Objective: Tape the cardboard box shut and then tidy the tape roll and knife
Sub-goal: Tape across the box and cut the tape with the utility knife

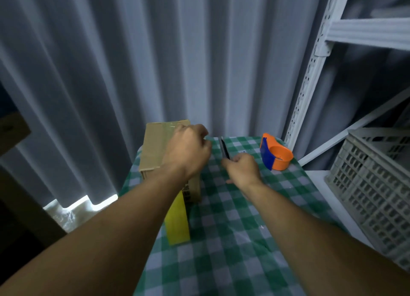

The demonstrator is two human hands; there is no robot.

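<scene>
A brown cardboard box point(153, 147) stands on the left part of the green checked table point(221, 240), with clear tape along its top. My left hand point(188, 149) rests fisted on the box's right top edge; whether it grips tape I cannot tell. My right hand point(243, 168) is shut on a knife point(224, 148) whose dark blade points away from me, just right of the box. An orange and blue tape dispenser point(275, 154) sits on the table's far right corner, apart from both hands.
A yellow flat object point(177, 220) leans at the box's near side. Grey plastic crates point(372, 184) sit on a white shelf unit point(310, 78) to the right. Pale curtains point(133, 62) hang behind the table. A brown board point(11, 131) is at far left.
</scene>
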